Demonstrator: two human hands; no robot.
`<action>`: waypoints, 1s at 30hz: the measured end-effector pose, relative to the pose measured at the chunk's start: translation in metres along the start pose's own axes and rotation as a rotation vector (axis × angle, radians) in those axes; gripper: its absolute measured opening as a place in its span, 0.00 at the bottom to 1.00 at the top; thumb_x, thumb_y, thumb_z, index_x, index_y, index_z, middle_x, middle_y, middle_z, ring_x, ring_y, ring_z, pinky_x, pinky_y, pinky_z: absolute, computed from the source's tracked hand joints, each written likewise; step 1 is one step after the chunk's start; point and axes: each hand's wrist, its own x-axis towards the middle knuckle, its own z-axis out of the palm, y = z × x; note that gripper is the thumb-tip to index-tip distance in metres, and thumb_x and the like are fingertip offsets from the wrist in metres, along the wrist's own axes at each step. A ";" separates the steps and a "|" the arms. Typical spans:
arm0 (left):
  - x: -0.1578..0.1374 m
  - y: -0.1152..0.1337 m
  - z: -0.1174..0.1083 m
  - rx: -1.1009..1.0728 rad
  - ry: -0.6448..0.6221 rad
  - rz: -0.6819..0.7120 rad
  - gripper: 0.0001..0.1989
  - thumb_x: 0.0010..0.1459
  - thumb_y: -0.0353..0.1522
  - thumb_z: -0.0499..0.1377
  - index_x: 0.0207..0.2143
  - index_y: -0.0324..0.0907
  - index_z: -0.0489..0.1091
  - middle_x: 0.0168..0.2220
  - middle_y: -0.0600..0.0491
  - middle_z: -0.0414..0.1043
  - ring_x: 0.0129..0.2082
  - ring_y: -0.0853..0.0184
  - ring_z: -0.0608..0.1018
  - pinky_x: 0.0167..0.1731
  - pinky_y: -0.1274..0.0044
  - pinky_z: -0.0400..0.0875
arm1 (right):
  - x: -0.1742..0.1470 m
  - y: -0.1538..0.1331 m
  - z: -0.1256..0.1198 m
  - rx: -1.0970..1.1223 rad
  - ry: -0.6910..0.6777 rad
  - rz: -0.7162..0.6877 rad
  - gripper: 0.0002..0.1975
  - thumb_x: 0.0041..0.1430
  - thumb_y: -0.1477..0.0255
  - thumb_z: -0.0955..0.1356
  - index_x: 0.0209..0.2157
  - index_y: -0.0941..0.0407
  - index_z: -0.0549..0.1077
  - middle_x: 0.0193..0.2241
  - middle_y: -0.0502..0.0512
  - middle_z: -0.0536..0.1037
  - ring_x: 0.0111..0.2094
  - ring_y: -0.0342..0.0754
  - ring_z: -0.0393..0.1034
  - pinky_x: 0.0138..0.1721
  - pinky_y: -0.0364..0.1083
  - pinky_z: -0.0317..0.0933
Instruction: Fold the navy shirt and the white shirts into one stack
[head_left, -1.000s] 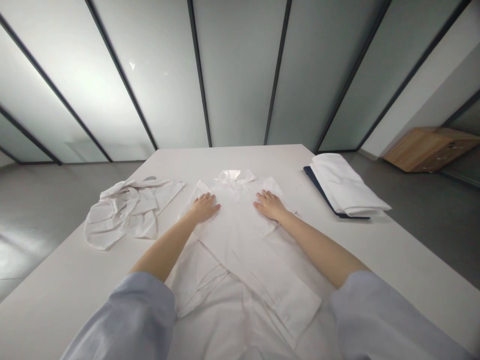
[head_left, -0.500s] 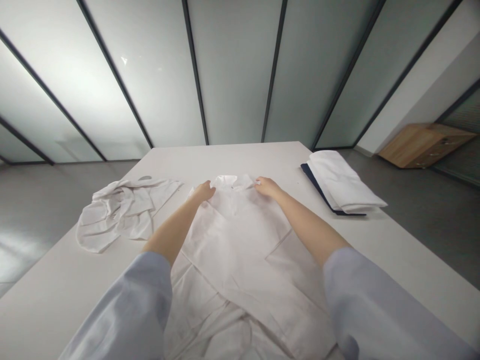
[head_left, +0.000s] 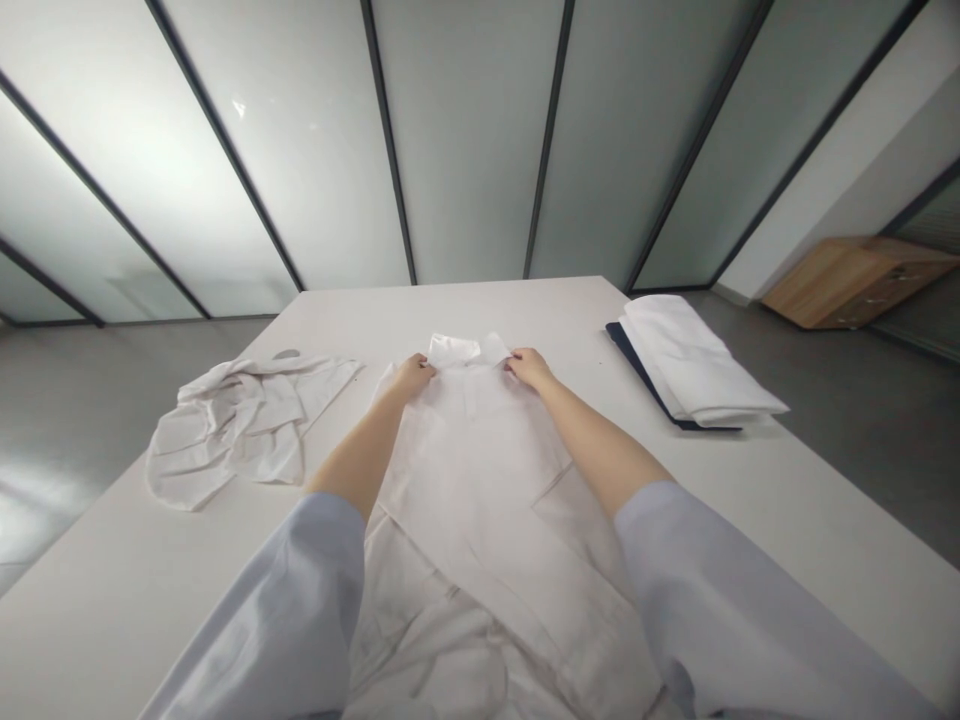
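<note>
A white collared garment, seemingly a shirt or coat (head_left: 480, 470), lies spread on the table in front of me, its collar at the far end. My left hand (head_left: 414, 376) is closed on the cloth just left of the collar. On the collar's other side, my right hand (head_left: 529, 366) pinches the fabric between thumb and fingers. The cloth runs smooth below the collar and bunches into folds near my body. Parts of its sides are hidden under my forearms.
The white table (head_left: 442, 305) extends beyond the collar. At left lies a crumpled white garment (head_left: 247, 420) with a small grey thing (head_left: 286, 354) behind it. A folded white cloth (head_left: 694, 360) rests on a dark navy item (head_left: 637, 368) at right. A wooden cabinet (head_left: 832, 283) stands beyond.
Both hands have come slightly closer together at the collar, still gripping the cloth. The collar stands up a little more, and the garment's upper part looks narrower.
</note>
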 end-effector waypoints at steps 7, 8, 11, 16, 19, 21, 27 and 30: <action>-0.007 -0.002 0.004 -0.153 0.204 0.031 0.24 0.64 0.42 0.43 0.32 0.42 0.76 0.28 0.52 0.77 0.34 0.65 0.78 0.32 0.77 0.70 | -0.007 0.005 0.001 0.123 0.156 0.084 0.24 0.66 0.64 0.55 0.37 0.58 0.80 0.35 0.58 0.81 0.38 0.49 0.75 0.35 0.41 0.61; -0.007 -0.002 0.003 -0.118 0.210 0.021 0.25 0.63 0.43 0.43 0.30 0.42 0.76 0.27 0.51 0.77 0.34 0.65 0.78 0.32 0.77 0.70 | -0.008 0.004 0.002 0.112 0.168 0.094 0.24 0.65 0.63 0.56 0.38 0.58 0.80 0.35 0.58 0.81 0.38 0.49 0.74 0.36 0.42 0.61; -0.010 0.000 0.004 0.016 0.170 0.012 0.18 0.60 0.42 0.51 0.34 0.42 0.76 0.30 0.51 0.78 0.36 0.64 0.78 0.34 0.76 0.70 | -0.011 0.002 0.007 0.007 0.160 0.058 0.18 0.63 0.65 0.60 0.38 0.57 0.79 0.36 0.57 0.81 0.38 0.49 0.73 0.37 0.42 0.61; -0.029 0.008 0.008 0.264 0.279 0.072 0.23 0.55 0.36 0.56 0.54 0.41 0.68 0.51 0.44 0.72 0.53 0.58 0.72 0.51 0.71 0.66 | -0.020 -0.001 0.015 -0.242 0.274 -0.070 0.14 0.59 0.70 0.64 0.43 0.56 0.78 0.45 0.62 0.77 0.47 0.55 0.68 0.49 0.48 0.58; -0.041 0.013 0.011 0.421 0.406 0.135 0.29 0.57 0.36 0.55 0.62 0.44 0.60 0.64 0.43 0.57 0.63 0.53 0.61 0.58 0.63 0.58 | -0.024 -0.002 0.018 -0.293 0.363 -0.148 0.18 0.60 0.69 0.65 0.50 0.57 0.74 0.55 0.66 0.69 0.56 0.59 0.59 0.55 0.53 0.53; -0.044 0.014 0.013 0.471 0.361 0.227 0.30 0.60 0.37 0.52 0.64 0.45 0.55 0.67 0.46 0.52 0.65 0.54 0.57 0.61 0.62 0.55 | -0.025 -0.003 0.019 -0.283 0.328 -0.227 0.20 0.63 0.67 0.62 0.54 0.58 0.71 0.60 0.65 0.65 0.61 0.58 0.54 0.58 0.54 0.50; -0.035 0.008 0.017 0.548 -0.003 0.315 0.33 0.64 0.50 0.45 0.65 0.45 0.56 0.68 0.45 0.52 0.68 0.53 0.52 0.64 0.59 0.45 | -0.023 -0.006 0.021 -0.355 -0.040 -0.332 0.26 0.67 0.56 0.58 0.60 0.54 0.66 0.62 0.60 0.65 0.64 0.55 0.53 0.62 0.54 0.48; -0.030 0.005 0.015 0.602 -0.075 0.260 0.39 0.60 0.57 0.45 0.67 0.46 0.51 0.70 0.43 0.46 0.69 0.44 0.46 0.63 0.53 0.42 | -0.023 -0.009 0.020 -0.441 -0.131 -0.303 0.31 0.65 0.52 0.60 0.63 0.54 0.61 0.66 0.63 0.57 0.67 0.58 0.48 0.63 0.56 0.45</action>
